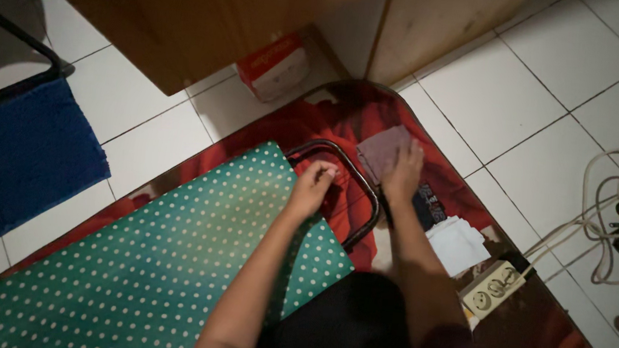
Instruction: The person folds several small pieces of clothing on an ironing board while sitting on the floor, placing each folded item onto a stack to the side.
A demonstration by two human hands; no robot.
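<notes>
Two hands low over red mat point(313, 123). Right hand point(404, 170) flat, fingers spread on folded mauve cloth point(381, 150); left hand point(312, 185) curled loosely, empty, beside green dotted ironing board point(156, 258)

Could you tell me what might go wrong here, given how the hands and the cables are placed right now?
The power strip lies on the floor beside the folded clothes; its tangled cord could snag. The left hand rests by the board's metal frame, a possible pinch. The right hand presses the grey cloth, which may unfold.
</notes>
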